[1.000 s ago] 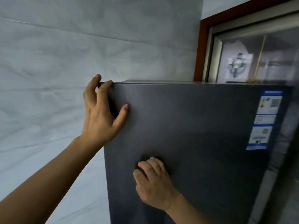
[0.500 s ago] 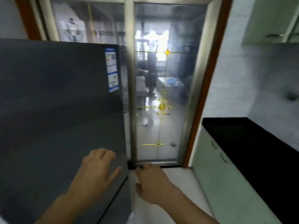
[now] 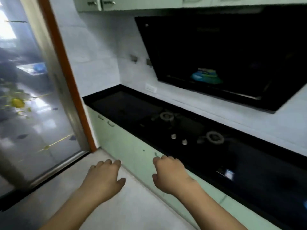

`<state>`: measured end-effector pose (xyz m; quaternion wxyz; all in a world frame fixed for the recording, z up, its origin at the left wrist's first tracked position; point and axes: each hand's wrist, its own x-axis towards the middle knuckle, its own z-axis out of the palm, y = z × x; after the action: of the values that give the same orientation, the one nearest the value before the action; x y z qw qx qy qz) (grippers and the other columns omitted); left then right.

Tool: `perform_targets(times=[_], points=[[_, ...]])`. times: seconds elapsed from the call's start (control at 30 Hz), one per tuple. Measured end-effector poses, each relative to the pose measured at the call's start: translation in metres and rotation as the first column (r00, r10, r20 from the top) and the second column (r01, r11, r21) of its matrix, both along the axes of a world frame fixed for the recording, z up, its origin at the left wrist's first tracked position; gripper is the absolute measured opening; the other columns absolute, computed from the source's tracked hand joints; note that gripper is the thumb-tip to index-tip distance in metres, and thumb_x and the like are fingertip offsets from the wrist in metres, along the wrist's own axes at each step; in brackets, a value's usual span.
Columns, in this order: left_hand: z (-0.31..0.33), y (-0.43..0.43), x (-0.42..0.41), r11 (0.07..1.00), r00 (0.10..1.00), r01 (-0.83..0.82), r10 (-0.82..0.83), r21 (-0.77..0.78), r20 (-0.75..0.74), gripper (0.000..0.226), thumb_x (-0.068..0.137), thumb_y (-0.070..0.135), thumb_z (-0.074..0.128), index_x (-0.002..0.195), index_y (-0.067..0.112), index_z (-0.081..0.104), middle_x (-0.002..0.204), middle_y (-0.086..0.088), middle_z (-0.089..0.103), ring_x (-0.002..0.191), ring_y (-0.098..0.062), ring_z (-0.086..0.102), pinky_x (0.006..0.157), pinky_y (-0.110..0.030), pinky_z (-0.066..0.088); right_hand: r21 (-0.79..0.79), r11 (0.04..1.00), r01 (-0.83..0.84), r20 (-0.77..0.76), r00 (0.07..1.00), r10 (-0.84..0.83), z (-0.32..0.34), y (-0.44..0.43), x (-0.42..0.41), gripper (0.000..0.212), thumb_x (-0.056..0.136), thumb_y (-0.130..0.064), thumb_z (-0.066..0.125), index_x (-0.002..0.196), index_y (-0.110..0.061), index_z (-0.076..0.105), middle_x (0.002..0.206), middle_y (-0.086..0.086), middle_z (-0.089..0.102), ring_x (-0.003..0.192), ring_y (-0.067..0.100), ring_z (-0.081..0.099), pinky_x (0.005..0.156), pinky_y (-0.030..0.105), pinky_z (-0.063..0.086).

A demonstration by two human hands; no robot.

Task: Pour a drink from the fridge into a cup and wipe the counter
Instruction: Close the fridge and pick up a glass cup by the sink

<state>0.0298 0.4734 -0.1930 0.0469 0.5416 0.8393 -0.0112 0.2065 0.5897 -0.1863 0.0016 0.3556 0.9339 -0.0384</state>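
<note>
A black counter (image 3: 119,103) runs from the glass door toward the right, with a gas hob set into it. My left hand (image 3: 103,177) hangs over the pale floor, palm down, fingers loosely curled and holding nothing. My right hand (image 3: 169,173) is in front of the green cabinet fronts just below the counter edge, fingers curled under, with nothing in it. The fridge is out of view. No cup, drink or cloth shows in this view.
Two burners (image 3: 166,116) (image 3: 215,137) and two knobs (image 3: 178,139) sit in the hob. A black range hood (image 3: 224,52) hangs above it. Pale green cabinets (image 3: 126,143) stand under the counter. A glass sliding door (image 3: 33,113) with an orange frame is at left.
The view has swung right from the fridge past the glass door to the counter and hob. Both hands have left the fridge door and dropped low in front of me.
</note>
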Motion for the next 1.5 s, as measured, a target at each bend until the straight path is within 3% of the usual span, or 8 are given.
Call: perform_targets(times=[0.13, 0.5, 0.6, 0.83, 1.1, 1.23, 1.37, 1.5], points=[[0.000, 0.079, 0.131, 0.976, 0.977, 0.201, -0.206, 0.088, 0.058, 0.046, 0.094, 0.055, 0.049, 0.129, 0.026, 0.048, 0.119, 0.001, 0.058, 0.113, -0.021, 0.054, 0.082, -0.033, 0.038, -0.002, 0.986, 0.169, 0.002, 0.986, -0.169, -0.003, 0.043, 0.141, 0.033, 0.091, -0.029, 0.055, 0.120, -0.012, 0.051, 0.115, 0.012, 0.057, 0.110, 0.033, 0.052, 0.085, 0.039, 0.042], [0.011, 0.212, 0.396, 0.816, 0.809, 0.566, -0.577, 0.122, 0.112, 0.040, 0.092, 0.057, 0.053, 0.120, 0.029, 0.052, 0.111, 0.007, 0.058, 0.106, -0.017, 0.057, 0.083, -0.033, 0.046, -0.024, 0.825, 0.564, -0.034, 0.824, -0.565, -0.007, 0.103, 0.424, 0.030, 0.092, -0.035, 0.055, 0.115, -0.016, 0.052, 0.111, 0.008, 0.058, 0.107, 0.029, 0.053, 0.084, 0.038, 0.043], [0.007, 0.246, 0.453, 0.728, 0.721, 0.677, -0.685, 0.106, 0.107, 0.040, 0.092, 0.057, 0.054, 0.121, 0.029, 0.051, 0.110, 0.008, 0.057, 0.103, -0.016, 0.057, 0.078, -0.030, 0.042, -0.052, 0.734, 0.677, -0.034, 0.733, -0.679, -0.014, 0.110, 0.481, 0.026, 0.091, -0.033, 0.055, 0.109, -0.015, 0.051, 0.108, 0.008, 0.059, 0.107, 0.029, 0.053, 0.086, 0.039, 0.044], [-0.010, 0.323, 0.573, 0.514, 0.507, 0.853, -0.857, 0.090, 0.093, 0.042, 0.092, 0.058, 0.052, 0.121, 0.027, 0.050, 0.115, 0.005, 0.059, 0.107, -0.019, 0.057, 0.086, -0.033, 0.048, -0.011, 0.506, 0.863, 0.037, 0.506, -0.862, -0.019, 0.132, 0.585, 0.030, 0.090, -0.036, 0.054, 0.112, -0.016, 0.053, 0.112, 0.007, 0.059, 0.109, 0.030, 0.053, 0.086, 0.038, 0.043], [-0.019, 0.366, 0.716, 0.167, 0.161, 0.982, -0.984, 0.088, 0.070, 0.036, 0.092, 0.057, 0.052, 0.112, 0.027, 0.051, 0.115, 0.006, 0.058, 0.110, -0.018, 0.052, 0.089, -0.033, 0.044, -0.017, 0.182, 0.983, 0.056, 0.183, -0.982, -0.016, 0.121, 0.686, 0.027, 0.091, -0.034, 0.054, 0.112, -0.016, 0.053, 0.111, 0.009, 0.059, 0.108, 0.032, 0.054, 0.079, 0.037, 0.040], [-0.018, 0.352, 0.783, 0.020, 0.017, 0.999, -0.997, 0.039, 0.081, 0.039, 0.094, 0.057, 0.049, 0.119, 0.027, 0.050, 0.119, 0.006, 0.056, 0.114, -0.018, 0.051, 0.095, -0.033, 0.044, -0.065, 0.004, 0.998, 0.022, 0.005, -1.000, -0.022, 0.087, 0.736, 0.019, 0.089, -0.031, 0.055, 0.100, -0.016, 0.054, 0.105, 0.008, 0.061, 0.104, 0.032, 0.056, 0.072, 0.034, 0.036], [-0.023, 0.337, 0.848, -0.056, -0.057, 0.998, -0.993, 0.013, 0.099, 0.038, 0.094, 0.057, 0.048, 0.119, 0.028, 0.050, 0.119, 0.006, 0.056, 0.114, -0.018, 0.050, 0.096, -0.033, 0.042, -0.087, -0.091, 0.992, -0.020, -0.093, -0.995, -0.033, 0.059, 0.796, 0.026, 0.088, -0.035, 0.053, 0.108, -0.019, 0.057, 0.107, 0.005, 0.062, 0.104, 0.031, 0.057, 0.081, 0.037, 0.047], [-0.033, 0.321, 0.922, -0.062, -0.060, 0.998, -0.994, -0.018, 0.093, 0.039, 0.094, 0.057, 0.048, 0.120, 0.028, 0.050, 0.121, 0.005, 0.055, 0.116, -0.019, 0.049, 0.097, -0.034, 0.042, -0.081, -0.108, 0.991, -0.029, -0.110, -0.993, -0.046, 0.036, 0.869, 0.027, 0.087, -0.037, 0.055, 0.106, -0.018, 0.055, 0.106, 0.006, 0.061, 0.103, 0.031, 0.057, 0.079, 0.036, 0.044]])
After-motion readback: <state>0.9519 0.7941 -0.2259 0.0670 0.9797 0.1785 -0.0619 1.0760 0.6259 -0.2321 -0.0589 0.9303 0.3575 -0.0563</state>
